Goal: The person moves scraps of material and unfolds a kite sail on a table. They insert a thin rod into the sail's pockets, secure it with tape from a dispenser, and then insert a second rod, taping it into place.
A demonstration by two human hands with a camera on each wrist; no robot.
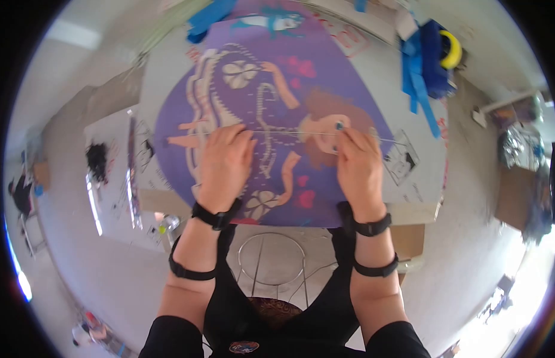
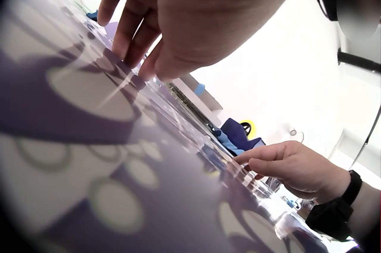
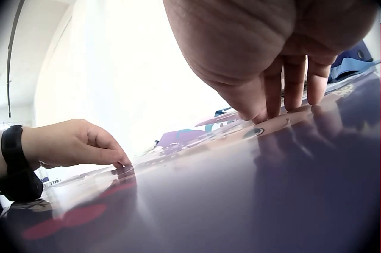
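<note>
A purple printed sheet [image 1: 349, 71] with a cartoon girl in a dress lies across the tabletop. Over it runs a thin pale rod [image 1: 295, 132], nearly straight from left to right. My left hand [image 1: 226, 158] pinches the rod at the dress, its fingertips down at the sheet. At the printed face, my right hand [image 1: 360, 167] pinches the same rod, fingers pointing down. In the right wrist view, the left hand's thumb and index finger [image 3: 122, 160] meet low at the glossy surface. Both palms are raised above the sheet.
Blue strips [image 1: 416, 77] hang near a yellow ring [image 1: 450, 49] at the table's back right. Cardboard [image 1: 429, 212] shows at the front edge. A round metal-framed stool [image 1: 271, 235] stands below. On a side table [image 1: 110, 203] to the left lies a black tangle [image 1: 97, 161].
</note>
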